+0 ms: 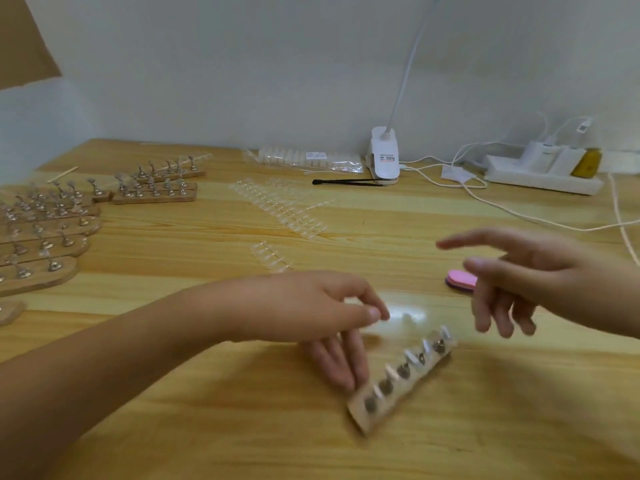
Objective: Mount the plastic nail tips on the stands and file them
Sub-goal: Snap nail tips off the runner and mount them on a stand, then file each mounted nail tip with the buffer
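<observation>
Wooden stand (401, 379) lying diagonally on the bench (207, 427) in front of the person, carrying five metal holders, each seemingly bearing a clear nail tip (412, 358); motion blur is softening the detail. The left hand (325, 306) is reaching across, its longer fingers (346, 368) lying straight against the stand's near end, probably to steady it for filing. Thumb and forefinger are meeting just above; whether they are pinching a tip cannot be told. The right hand (526, 271) is hovering released, fingers spread and holding nothing, directly over the pink nail file (460, 279), suggesting that filing is about to begin. Further stands (45, 230) are waiting in rows at far left. Strips of loose tips (287, 209) are lying mid-bench, within reach for later mounting.
</observation>
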Demonstrator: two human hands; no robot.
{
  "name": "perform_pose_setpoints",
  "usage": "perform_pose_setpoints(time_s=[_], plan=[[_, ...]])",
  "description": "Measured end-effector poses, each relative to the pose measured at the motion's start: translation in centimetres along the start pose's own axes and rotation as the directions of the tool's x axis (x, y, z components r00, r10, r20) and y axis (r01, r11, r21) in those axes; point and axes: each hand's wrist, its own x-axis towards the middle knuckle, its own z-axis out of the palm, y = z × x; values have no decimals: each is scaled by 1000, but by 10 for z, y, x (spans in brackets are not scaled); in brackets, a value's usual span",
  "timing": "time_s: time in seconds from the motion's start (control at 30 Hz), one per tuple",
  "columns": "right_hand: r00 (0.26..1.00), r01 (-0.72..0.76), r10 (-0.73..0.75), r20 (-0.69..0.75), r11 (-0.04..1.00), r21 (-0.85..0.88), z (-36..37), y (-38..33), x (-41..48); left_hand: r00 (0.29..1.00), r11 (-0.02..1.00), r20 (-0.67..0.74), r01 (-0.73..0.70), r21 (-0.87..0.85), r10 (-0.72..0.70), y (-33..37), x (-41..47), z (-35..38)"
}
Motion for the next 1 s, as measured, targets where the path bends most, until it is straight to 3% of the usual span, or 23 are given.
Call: perform_pose_setpoints(time_s=[0.07, 0.17, 0.27, 0.33, 0.47, 0.6, 0.77, 0.9, 1.0], plan=[[997, -69, 69, 31, 998, 5, 2, 5, 3, 999, 998, 38, -4, 57, 2, -2, -2, -1], [990, -123, 123, 71, 992, -2, 3, 9, 6, 942, 907, -210, -165, 387, 262, -10, 8, 3], [972, -138, 131, 195, 990, 26, 11, 9, 5, 879, 870, -242, -300, 391, 411, -14, 18, 12], [983, -69, 57, 174, 995, 67, 14, 7, 6, 857, 856, -241, -346, 384, 455, -15, 22, 16], [995, 87, -86, -41, 995, 40, 2, 6, 7, 854, 846, -230, -355, 397, 467, -17, 24, 18], [909, 76, -209, -360, 933, -352, -15, 25, 11, 835, 816, -238, -356, 455, 497, -17, 29, 19], [983, -20, -82, -163, 842, -539, -22, 39, 13, 869, 890, -264, -336, 307, 419, -19, 33, 16], [989, 16, -106, -108, 782, -623, -10, 47, 19, 892, 920, -252, -326, 217, 376, -21, 32, 9], [985, 61, -137, -109, 853, -519, -4, 41, 19, 899, 934, -275, -291, 205, 340, -20, 33, 10]])
